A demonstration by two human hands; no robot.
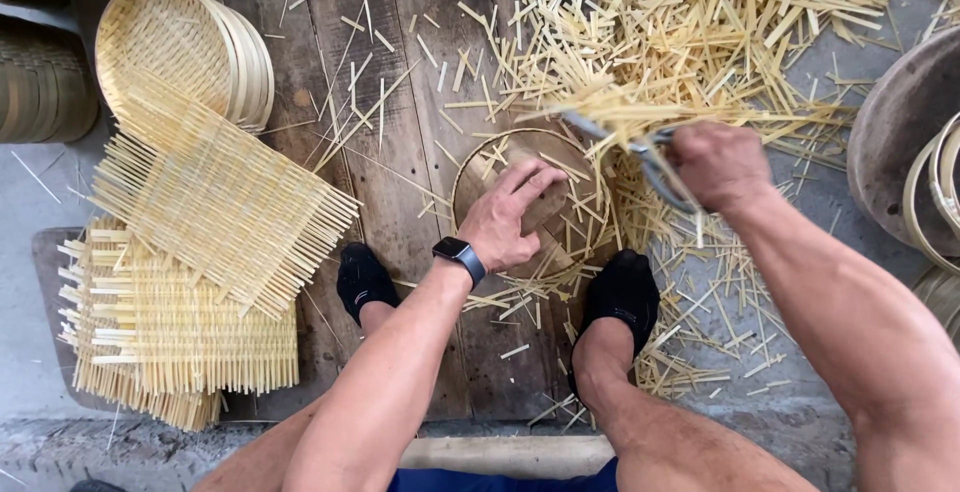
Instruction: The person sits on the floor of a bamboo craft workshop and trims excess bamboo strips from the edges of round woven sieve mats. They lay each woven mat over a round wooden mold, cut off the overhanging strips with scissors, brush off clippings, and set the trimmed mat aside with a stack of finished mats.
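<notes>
- The left hand [508, 214] lies flat, fingers spread, pressing a round woven bamboo mat [530, 202] onto the wooden board [400, 102] between both feet.
- The right hand [718, 164] is closed around scissors [640, 152] at the mat's far right edge.
- The mat looks light, thin and springy, with brittle strip ends; best held by palm pressure near its centre.
- Bamboo offcuts [700, 42] crowd the right; square woven mats [200, 242] lie stacked to the left.

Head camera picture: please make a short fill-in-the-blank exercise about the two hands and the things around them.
1. The left hand presses on a ____ bamboo hoop.
2. The right hand grips metal ____.
3. The left wrist wears a dark ____.
4. The woven mats lie on the person's ____ side.

Missing words: round; shears; watch; left
</notes>
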